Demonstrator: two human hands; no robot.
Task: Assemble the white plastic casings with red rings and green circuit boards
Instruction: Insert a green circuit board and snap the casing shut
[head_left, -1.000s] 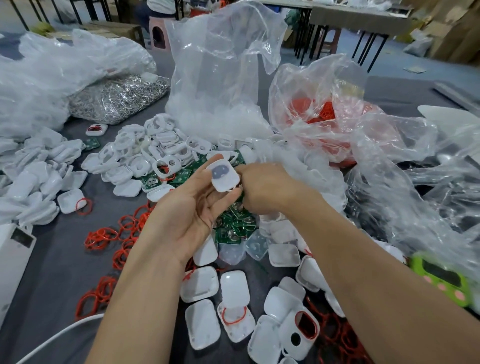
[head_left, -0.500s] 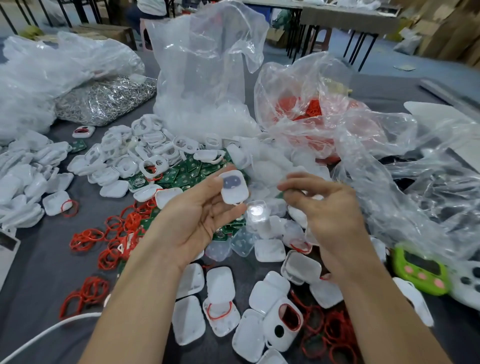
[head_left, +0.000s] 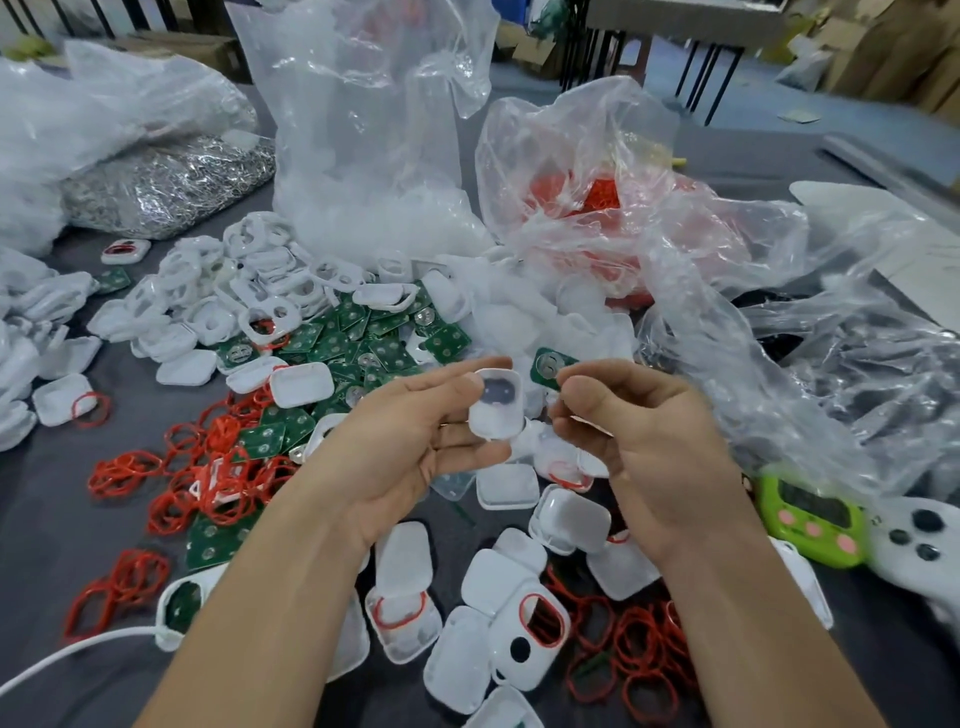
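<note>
My left hand (head_left: 410, 447) holds a small white casing (head_left: 495, 404) upright between thumb and fingers; a dark round patch shows inside it. Just to its right, my right hand (head_left: 644, 447) pinches a green circuit board (head_left: 549, 368) by its lower edge at the fingertips. The board sits a little apart from the casing. Below and around the hands lie loose white casings (head_left: 506, 486), a heap of green boards (head_left: 363, 338) and scattered red rings (head_left: 218, 467) on the grey table.
Clear plastic bags stand behind: one with white parts (head_left: 374, 171), one with red rings (head_left: 587, 197), a silvery bag (head_left: 161, 187) at left. A green timer (head_left: 813, 519) and a white controller (head_left: 919, 540) lie at right. A white cable (head_left: 62, 654) runs at lower left.
My right hand moved out to the right, then came back beside the casing, now pinching a green board. My left hand kept hold of the casing.
</note>
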